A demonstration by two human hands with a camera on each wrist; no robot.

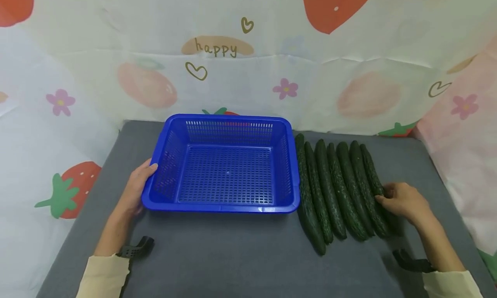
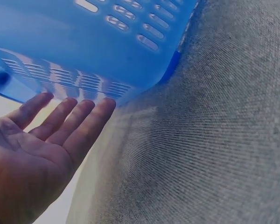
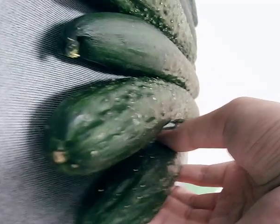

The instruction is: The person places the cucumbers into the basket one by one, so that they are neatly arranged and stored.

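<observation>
A blue plastic basket with slotted walls stands at the middle of the grey table, its inside bare. My left hand holds its left side, thumb over the rim. In the left wrist view, the fingers lie fairly straight against the outer wall. Several dark green cucumbers lie side by side to the right of the basket. My right hand grips the rightmost cucumber near its lower half. In the right wrist view, the thumb lies between that cucumber and its neighbour.
The grey tabletop stretches in front of the basket and cucumbers. Behind it hangs a white cloth printed with strawberries and flowers. The leftmost cucumber lies right against the basket's right side. A dark strap piece sits at the left wrist.
</observation>
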